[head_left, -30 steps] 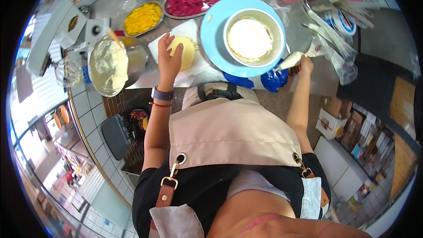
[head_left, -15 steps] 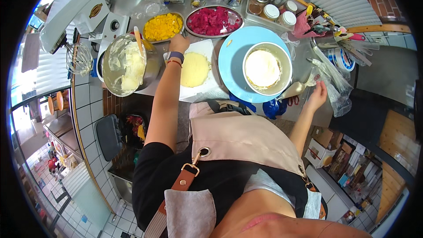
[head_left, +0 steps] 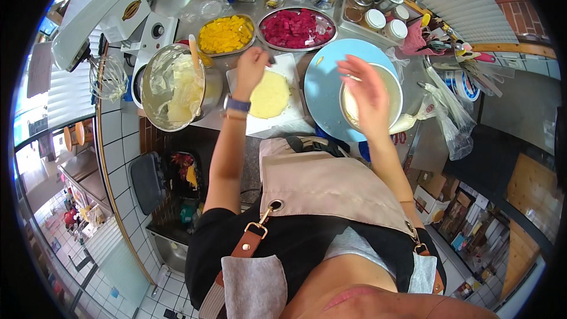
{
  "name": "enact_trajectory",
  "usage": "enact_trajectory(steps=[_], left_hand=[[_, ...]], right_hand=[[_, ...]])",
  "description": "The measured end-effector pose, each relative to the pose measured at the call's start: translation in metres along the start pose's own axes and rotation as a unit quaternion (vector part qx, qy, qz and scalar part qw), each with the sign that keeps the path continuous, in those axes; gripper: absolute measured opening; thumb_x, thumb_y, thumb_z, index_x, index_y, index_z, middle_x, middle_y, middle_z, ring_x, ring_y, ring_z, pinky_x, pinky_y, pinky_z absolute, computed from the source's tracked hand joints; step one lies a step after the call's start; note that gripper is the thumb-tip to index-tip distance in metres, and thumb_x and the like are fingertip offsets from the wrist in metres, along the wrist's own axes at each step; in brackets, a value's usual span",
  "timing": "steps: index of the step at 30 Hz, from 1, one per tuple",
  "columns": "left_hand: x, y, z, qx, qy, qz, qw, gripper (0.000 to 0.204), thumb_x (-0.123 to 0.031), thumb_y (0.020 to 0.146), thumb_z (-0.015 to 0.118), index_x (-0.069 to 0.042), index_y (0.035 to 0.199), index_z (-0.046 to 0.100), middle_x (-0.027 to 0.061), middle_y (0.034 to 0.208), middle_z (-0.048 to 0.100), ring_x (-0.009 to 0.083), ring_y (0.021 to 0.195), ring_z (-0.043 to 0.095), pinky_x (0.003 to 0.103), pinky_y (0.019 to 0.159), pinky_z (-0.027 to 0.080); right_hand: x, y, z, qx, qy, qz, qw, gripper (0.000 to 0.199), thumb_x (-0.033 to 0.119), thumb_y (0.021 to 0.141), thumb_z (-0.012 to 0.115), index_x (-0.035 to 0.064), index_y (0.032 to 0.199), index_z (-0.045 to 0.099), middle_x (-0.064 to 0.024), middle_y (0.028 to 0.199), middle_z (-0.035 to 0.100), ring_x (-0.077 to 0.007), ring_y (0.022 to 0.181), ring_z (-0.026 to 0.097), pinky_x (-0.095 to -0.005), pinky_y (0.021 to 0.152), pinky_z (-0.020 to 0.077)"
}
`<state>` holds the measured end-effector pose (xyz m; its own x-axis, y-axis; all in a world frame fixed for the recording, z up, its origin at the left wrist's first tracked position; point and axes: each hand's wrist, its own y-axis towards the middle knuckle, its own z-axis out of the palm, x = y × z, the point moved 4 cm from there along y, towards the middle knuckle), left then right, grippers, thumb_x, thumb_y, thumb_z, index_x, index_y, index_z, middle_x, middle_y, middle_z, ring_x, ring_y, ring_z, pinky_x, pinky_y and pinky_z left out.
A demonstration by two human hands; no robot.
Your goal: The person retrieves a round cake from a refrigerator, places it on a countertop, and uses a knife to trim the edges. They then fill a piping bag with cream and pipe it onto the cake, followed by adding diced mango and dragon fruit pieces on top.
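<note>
My left hand (head_left: 252, 72) hovers at the upper left of a white board (head_left: 293, 71) bearing a round, flat, pale yellow cake layer (head_left: 270, 95). Its fingers are closed, with a small dark bit showing at their tips that I cannot make out. Over a round metal cake tin (head_left: 397, 104), my right hand (head_left: 367, 91) is raised with fingers stretched out, slightly blurred and holding nothing visible. It covers much of the white cream (head_left: 350, 106) in the tin. The tin stands on a light blue round turntable (head_left: 319, 91). Right of it lies a filled piping bag (head_left: 404, 123).
A steel mixing bowl (head_left: 155, 113) of cream with a spatula (head_left: 194, 53) stands left, by a stand mixer (head_left: 97, 15). Behind are oval trays of yellow fruit cubes (head_left: 225, 34) and magenta fruit cubes (head_left: 298, 28). Jars (head_left: 374, 19) and clear plastic bags (head_left: 453, 124) are at the right.
My right hand has left the piping bag and swung left over the cake tin. My left hand has moved right, from the yellow fruit tray's edge to the white board.
</note>
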<state>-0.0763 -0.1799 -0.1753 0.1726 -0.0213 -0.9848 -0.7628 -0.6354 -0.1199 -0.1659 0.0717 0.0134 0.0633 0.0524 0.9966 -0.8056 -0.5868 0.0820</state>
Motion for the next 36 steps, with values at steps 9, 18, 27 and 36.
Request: enact_trajectory(steps=[9, 18, 27, 36], left_hand=[[-0.152, -0.087, 0.036, 0.176, -0.068, 0.001, 0.982, 0.019, -0.005, 0.09, 0.061, 0.003, 0.107, 0.062, 0.0043, 0.086, 0.066, 0.0094, 0.071, 0.059, 0.023, 0.065, 0.046], [0.109, 0.052, -0.053, -0.32, -0.378, -0.305, 0.814, 0.04, -0.005, 0.093, 0.046, -0.006, 0.133, 0.045, 0.0197, 0.131, 0.05, 0.029, 0.112, 0.055, 0.043, 0.097, 0.046], [0.111, 0.085, -0.06, -0.303, -0.439, -0.131, 0.836, 0.046, 0.006, 0.09, 0.041, -0.007, 0.134, 0.041, 0.0167, 0.131, 0.051, 0.0401, 0.114, 0.058, 0.059, 0.09, 0.053], [0.032, 0.038, -0.032, -0.168, -0.48, -0.078, 0.857, 0.03, -0.002, 0.098, 0.049, -0.005, 0.127, 0.046, 0.0153, 0.13, 0.054, 0.0368, 0.115, 0.059, 0.053, 0.092, 0.054]], right_hand=[[-0.043, 0.016, 0.052, 0.082, 0.082, 0.223, 0.968, 0.03, 0.028, 0.103, 0.049, -0.0003, 0.11, 0.055, -0.0137, 0.1, 0.069, -0.0164, 0.085, 0.067, -0.0264, 0.075, 0.0524], [0.008, 0.009, -0.012, -0.044, 0.147, 0.095, 0.984, 0.028, 0.024, 0.105, 0.041, 0.0019, 0.102, 0.057, -0.0117, 0.08, 0.066, -0.0135, 0.06, 0.058, -0.0257, 0.057, 0.0481], [0.017, -0.022, -0.035, -0.118, 0.134, 0.101, 0.979, 0.028, 0.023, 0.106, 0.04, 0.0011, 0.102, 0.057, -0.0088, 0.069, 0.06, -0.0099, 0.05, 0.046, -0.0215, 0.048, 0.0375], [0.011, -0.022, -0.04, -0.088, 0.058, 0.08, 0.991, 0.038, 0.024, 0.106, 0.037, -0.0025, 0.127, 0.055, 0.0022, 0.076, 0.049, -0.0033, 0.061, 0.036, -0.0186, 0.054, 0.0271]])
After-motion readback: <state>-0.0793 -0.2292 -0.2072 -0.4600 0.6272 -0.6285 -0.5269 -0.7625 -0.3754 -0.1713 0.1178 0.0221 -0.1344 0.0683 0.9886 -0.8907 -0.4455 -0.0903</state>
